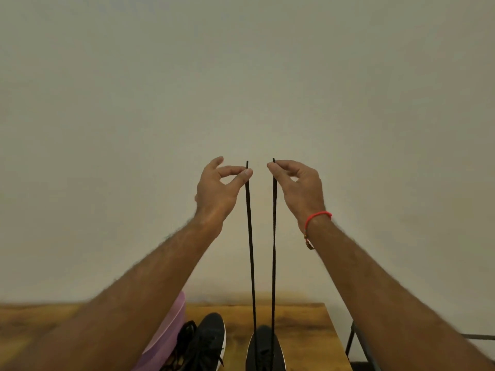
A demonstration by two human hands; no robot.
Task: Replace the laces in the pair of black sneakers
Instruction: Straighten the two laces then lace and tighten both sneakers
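Plain wall (241,76), wooden desk (302,330): lace ends raised level.
Left hand (219,188) and right hand (300,186) each pinch a lace (273,236) end in their fingers; a slipped pinch could leave the ends uneven at the sneaker (263,349).

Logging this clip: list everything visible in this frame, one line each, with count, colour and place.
lace: one, black, both ends pulled up from the right-hand sneaker
sneakers: two, black, on the table, bottom centre
table: one, brown wood, bottom edge
loose laces: a dark tangle, count unclear, beside the other sneaker
container: one, pink, left of the sneakers
wristband: one, red, right wrist
left hand: pinching one lace end
right hand: pinching the other end
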